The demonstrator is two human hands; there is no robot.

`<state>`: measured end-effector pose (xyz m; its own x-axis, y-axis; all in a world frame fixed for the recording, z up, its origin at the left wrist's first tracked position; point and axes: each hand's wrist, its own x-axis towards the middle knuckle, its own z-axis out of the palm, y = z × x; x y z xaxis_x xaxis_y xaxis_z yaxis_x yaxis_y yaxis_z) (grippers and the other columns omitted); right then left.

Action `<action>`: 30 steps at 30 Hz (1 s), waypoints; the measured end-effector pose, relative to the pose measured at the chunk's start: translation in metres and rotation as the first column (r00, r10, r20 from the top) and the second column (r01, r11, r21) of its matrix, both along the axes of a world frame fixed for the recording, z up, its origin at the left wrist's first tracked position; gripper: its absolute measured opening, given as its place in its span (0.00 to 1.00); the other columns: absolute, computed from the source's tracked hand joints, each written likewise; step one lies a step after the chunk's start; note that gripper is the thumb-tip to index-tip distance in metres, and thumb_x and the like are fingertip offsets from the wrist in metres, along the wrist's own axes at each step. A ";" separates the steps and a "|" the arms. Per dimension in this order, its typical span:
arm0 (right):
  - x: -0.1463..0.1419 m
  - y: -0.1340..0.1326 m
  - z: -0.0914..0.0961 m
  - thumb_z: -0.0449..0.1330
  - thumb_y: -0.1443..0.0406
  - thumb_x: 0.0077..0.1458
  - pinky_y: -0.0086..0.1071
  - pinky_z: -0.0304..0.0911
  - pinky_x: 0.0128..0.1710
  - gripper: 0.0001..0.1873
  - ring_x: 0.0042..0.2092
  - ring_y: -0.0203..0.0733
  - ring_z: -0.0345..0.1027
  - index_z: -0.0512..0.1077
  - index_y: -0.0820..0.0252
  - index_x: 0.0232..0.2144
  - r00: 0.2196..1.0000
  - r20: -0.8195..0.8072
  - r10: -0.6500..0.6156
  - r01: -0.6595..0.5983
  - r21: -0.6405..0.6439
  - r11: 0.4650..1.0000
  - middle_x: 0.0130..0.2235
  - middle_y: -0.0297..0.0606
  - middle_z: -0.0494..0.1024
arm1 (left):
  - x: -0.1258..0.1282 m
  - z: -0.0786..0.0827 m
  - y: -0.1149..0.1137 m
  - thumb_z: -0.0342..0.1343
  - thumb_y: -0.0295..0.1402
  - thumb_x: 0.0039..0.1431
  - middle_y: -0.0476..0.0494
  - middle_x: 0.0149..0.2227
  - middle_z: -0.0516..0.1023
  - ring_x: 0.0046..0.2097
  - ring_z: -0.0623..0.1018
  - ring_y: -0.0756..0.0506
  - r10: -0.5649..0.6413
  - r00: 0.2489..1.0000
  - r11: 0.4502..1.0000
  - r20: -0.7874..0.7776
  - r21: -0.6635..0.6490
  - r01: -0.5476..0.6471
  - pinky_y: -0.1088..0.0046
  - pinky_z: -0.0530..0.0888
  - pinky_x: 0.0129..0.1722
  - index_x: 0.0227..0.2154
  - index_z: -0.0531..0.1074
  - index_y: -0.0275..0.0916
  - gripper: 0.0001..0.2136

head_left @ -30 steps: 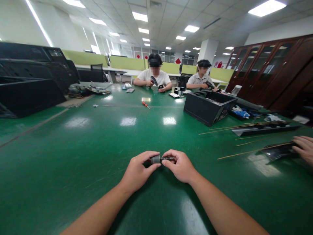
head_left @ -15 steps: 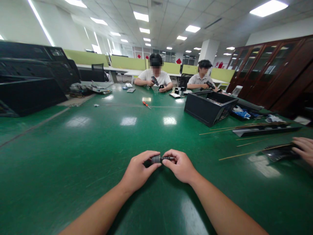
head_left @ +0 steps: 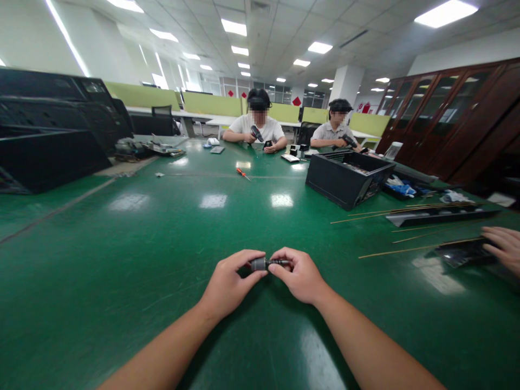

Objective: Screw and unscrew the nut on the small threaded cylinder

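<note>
My left hand (head_left: 233, 279) curls its thumb and fingers around a grey cylindrical part with a thin, dark ribbed shaft (head_left: 259, 264). It lies roughly level, just above or on the green tabletop (head_left: 182, 227); I cannot tell which. From the other side, my right hand (head_left: 298, 274) pinches the ribbed shaft between thumb and fingers. The thin tip pokes out along the right fingers. The left end of the part is partly hidden behind my left hand.
An orange screwdriver (head_left: 242, 173) lies farther off. A black computer case (head_left: 333, 181) stands right of centre, near thin rods (head_left: 414, 252) and a metal channel (head_left: 439, 215). Another person's hand (head_left: 504, 246) touches a dark piece at right. Two people sit opposite with power drills; black cases (head_left: 52, 160) fill the left.
My hands and the part keep nearly the same position. At the right, the other person's hand and the rod by it have shifted slightly left.
</note>
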<state>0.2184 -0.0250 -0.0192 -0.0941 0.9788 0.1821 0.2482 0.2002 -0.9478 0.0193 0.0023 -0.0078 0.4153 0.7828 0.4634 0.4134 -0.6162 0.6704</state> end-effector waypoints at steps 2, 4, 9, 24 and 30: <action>0.000 0.000 -0.001 0.63 0.62 0.53 0.27 0.54 0.25 0.09 0.25 0.32 0.58 0.76 0.60 0.35 1.000 0.007 -0.006 0.006 0.005 1.000 0.27 0.31 0.72 | 0.000 0.000 0.000 0.64 0.32 0.55 0.49 0.43 0.80 0.44 0.79 0.46 0.000 1.000 1.000 -0.002 0.000 0.000 0.72 0.74 0.47 0.44 0.76 0.46 0.13; 0.000 0.000 0.000 0.63 0.62 0.53 0.27 0.54 0.25 0.09 0.25 0.32 0.57 0.76 0.61 0.35 1.000 0.010 -0.013 0.013 0.011 1.000 0.27 0.31 0.71 | 0.000 -0.001 0.000 0.64 0.32 0.55 0.50 0.43 0.81 0.44 0.79 0.47 0.006 1.000 1.000 -0.004 0.004 -0.006 0.72 0.74 0.47 0.44 0.76 0.46 0.13; -0.001 -0.001 0.004 0.63 0.62 0.53 0.26 0.54 0.25 0.09 0.25 0.32 0.58 0.75 0.62 0.35 1.000 -0.023 -0.007 0.007 0.000 1.000 0.26 0.31 0.71 | 0.000 -0.001 0.001 0.65 0.32 0.55 0.50 0.42 0.81 0.44 0.79 0.46 0.015 1.000 1.000 0.002 0.018 -0.015 0.72 0.74 0.48 0.44 0.76 0.46 0.13; 0.000 -0.002 0.005 0.63 0.63 0.53 0.26 0.54 0.24 0.08 0.24 0.32 0.57 0.75 0.61 0.35 1.000 -0.009 -0.022 0.022 0.000 1.000 0.26 0.31 0.71 | 0.001 0.002 -0.001 0.64 0.34 0.55 0.46 0.43 0.81 0.44 0.79 0.44 0.021 1.000 1.000 0.004 0.016 -0.021 0.67 0.76 0.47 0.44 0.77 0.44 0.13; 0.000 -0.001 0.005 0.63 0.63 0.52 0.26 0.53 0.24 0.08 0.24 0.32 0.56 0.75 0.61 0.35 1.000 -0.012 -0.019 0.019 -0.006 1.000 0.25 0.31 0.70 | 0.000 0.003 -0.001 0.64 0.33 0.54 0.46 0.42 0.81 0.44 0.79 0.44 0.026 1.000 0.999 0.002 0.022 -0.026 0.69 0.76 0.47 0.44 0.77 0.44 0.13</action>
<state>0.2189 -0.0262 -0.0140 -0.0731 0.9814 0.1772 0.2405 0.1898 -0.9519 0.0196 0.0013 -0.0052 0.3941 0.7831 0.4810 0.4288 -0.6196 0.6574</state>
